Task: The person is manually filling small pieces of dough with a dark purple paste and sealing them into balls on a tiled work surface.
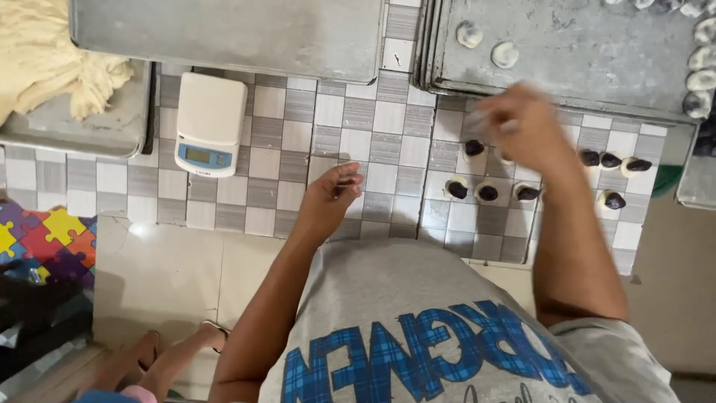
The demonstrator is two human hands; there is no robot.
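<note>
Right hand [522, 123] blurred above dough pieces with dark filling [488, 192] on tiled counter [358, 149]; I can't tell its grip. Left hand [332, 195] loosely curled, empty, just left of them. Baking tray [567, 56] beyond, cut off.

A grey-and-white checkered tiled counter [373, 119] carries a white digital kitchen scale [209, 123], two flat grey metal baking trays [246, 33] at its far edge, a third tray holding a pale yellow mass of dough [45, 60], and small pale dough rounds topped with dark filling [487, 192] set directly on the tiles.
</note>
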